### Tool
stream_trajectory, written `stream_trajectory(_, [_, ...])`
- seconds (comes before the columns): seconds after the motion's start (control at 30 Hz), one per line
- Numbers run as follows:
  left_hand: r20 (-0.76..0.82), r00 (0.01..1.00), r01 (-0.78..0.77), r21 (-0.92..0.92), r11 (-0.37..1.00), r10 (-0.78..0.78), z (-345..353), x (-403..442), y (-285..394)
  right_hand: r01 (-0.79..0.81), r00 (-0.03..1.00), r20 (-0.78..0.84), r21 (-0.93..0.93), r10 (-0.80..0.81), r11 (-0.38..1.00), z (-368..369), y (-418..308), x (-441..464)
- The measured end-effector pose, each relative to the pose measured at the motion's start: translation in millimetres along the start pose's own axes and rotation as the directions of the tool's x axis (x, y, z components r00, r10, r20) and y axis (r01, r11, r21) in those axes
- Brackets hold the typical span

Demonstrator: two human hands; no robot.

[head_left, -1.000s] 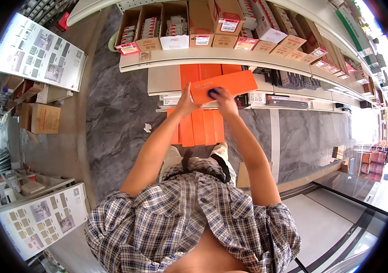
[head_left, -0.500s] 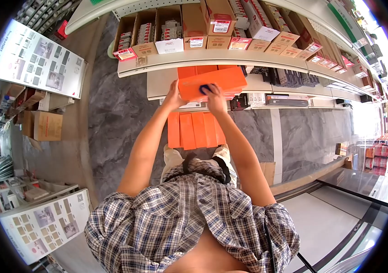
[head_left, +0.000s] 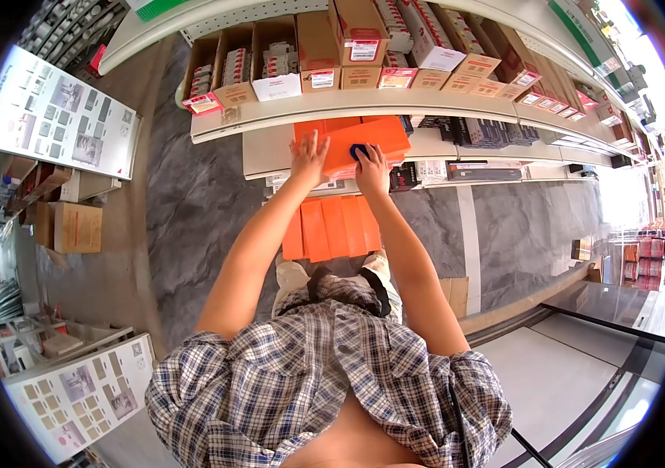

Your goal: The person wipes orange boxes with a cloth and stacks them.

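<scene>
My left hand (head_left: 310,160) lies with spread fingers at the left end of an orange box (head_left: 363,140) on the lower shelf. In my right hand (head_left: 373,171) is a small dark blue pad or cloth (head_left: 359,150), pressed against that box; its exact kind cannot be made out. More orange boxes (head_left: 324,125) show behind it, partly hidden under the upper shelf. Below my forearms, a row of several orange boxes (head_left: 334,228) sits near the floor, in front of my legs.
An upper shelf (head_left: 285,108) juts out above the orange boxes and carries open cardboard cartons (head_left: 276,66). Dark small boxes (head_left: 488,131) stand on the lower shelf to the right. A glass-topped counter (head_left: 621,308) stands at right; display boards (head_left: 59,113) are at left.
My left hand has loosened from the box's left corner and spread its fingers. My right hand stays on the box with the blue pad. The view has shifted slightly.
</scene>
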State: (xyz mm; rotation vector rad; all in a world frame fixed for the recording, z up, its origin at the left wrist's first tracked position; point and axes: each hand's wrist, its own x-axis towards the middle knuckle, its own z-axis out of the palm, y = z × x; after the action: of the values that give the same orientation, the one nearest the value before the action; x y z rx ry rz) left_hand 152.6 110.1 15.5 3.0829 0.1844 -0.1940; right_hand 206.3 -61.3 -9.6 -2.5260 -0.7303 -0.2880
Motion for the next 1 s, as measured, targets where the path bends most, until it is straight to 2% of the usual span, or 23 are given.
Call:
stream_trajectory(0.1, [0.069, 0.995, -0.070, -0.020, 0.997, 0.071, 5, 28, 14, 0.011, 1.000, 0.010, 0.008, -0.011, 1.000, -5, 7, 3])
stream_trajectory(0.17, [0.116, 0.993, -0.041, 0.041, 0.998, 0.036, -1, 34, 21, 0.095, 0.994, 0.046, 0.020, -0.096, 0.995, -2, 33, 9])
stream_trajectory(0.27, [0.105, 0.994, -0.037, 0.073, 0.997, 0.030, 12, 38, 18, -0.039, 0.997, -0.065, 0.002, 0.039, 0.999, -6, 71, 18])
stream_trajectory(0.33, [0.008, 0.999, -0.037, 0.115, 0.993, 0.036, 17, 38, 17, -0.132, 0.988, -0.084, 0.011, 0.132, 0.991, -14, 83, 24])
stream_trajectory(0.37, [0.013, 0.999, -0.039, 0.113, 0.993, 0.038, 16, 37, 18, -0.181, 0.981, -0.071, 0.002, 0.181, 0.983, -19, 85, 28])
stream_trajectory(0.43, [0.118, 0.993, -0.026, 0.028, 0.999, 0.023, -3, 32, 20, -0.219, 0.972, -0.085, 0.028, 0.221, 0.975, -13, 92, 32])
stream_trajectory(0.53, [0.122, 0.992, -0.016, 0.027, 1.000, 0.012, -5, 32, 21, -0.287, 0.947, -0.150, -0.006, 0.283, 0.958, -6, 82, 30])
stream_trajectory(0.57, [0.122, 0.993, -0.016, 0.026, 1.000, 0.013, -3, 32, 22, -0.287, 0.947, -0.150, -0.007, 0.282, 0.958, -7, 78, 25])
stream_trajectory(0.63, [0.119, 0.993, -0.026, 0.038, 0.999, 0.021, 6, 37, 19, -0.150, 0.988, -0.041, 0.041, 0.152, 0.988, -9, 72, 18])
stream_trajectory(0.67, [0.117, 0.993, -0.025, 0.036, 0.999, 0.021, 14, 40, 17, -0.029, 0.996, -0.090, -0.046, 0.025, 0.999, -7, 65, 6])
stream_trajectory(0.7, [0.055, 0.998, -0.038, 0.075, 0.996, 0.034, 20, 40, 15, -0.029, 0.996, -0.086, -0.050, 0.025, 0.998, -9, 70, 7])
stream_trajectory(0.73, [-0.008, 0.999, -0.047, 0.116, 0.992, 0.048, 25, 41, 15, 0.010, 0.999, -0.033, 0.008, -0.010, 1.000, -12, 76, 10])
stream_trajectory(0.77, [-0.008, 0.999, -0.046, 0.114, 0.992, 0.047, 29, 44, 13, 0.045, 0.999, 0.015, 0.071, -0.047, 0.996, -15, 82, 16])
stream_trajectory(0.8, [0.054, 0.995, -0.082, 0.068, 0.994, 0.079, 13, 39, 12, 0.072, 0.997, -0.001, 0.071, -0.072, 0.995, -14, 92, 23])
stream_trajectory(0.83, [0.110, 0.988, -0.114, 0.020, 0.993, 0.111, 5, 36, 12, 0.051, 0.998, -0.036, 0.088, -0.048, 0.995, -12, 99, 28])
stream_trajectory(0.93, [0.075, 0.985, -0.155, -0.010, 0.988, 0.156, 2, 34, 7, 0.006, 0.997, -0.078, 0.059, -0.002, 0.998, -6, 104, 52])
stream_trajectory(1.0, [0.054, 0.987, -0.151, -0.019, 0.988, 0.151, 4, 32, 8, -0.082, 0.994, -0.065, 0.072, 0.087, 0.994, 1, 104, 65])
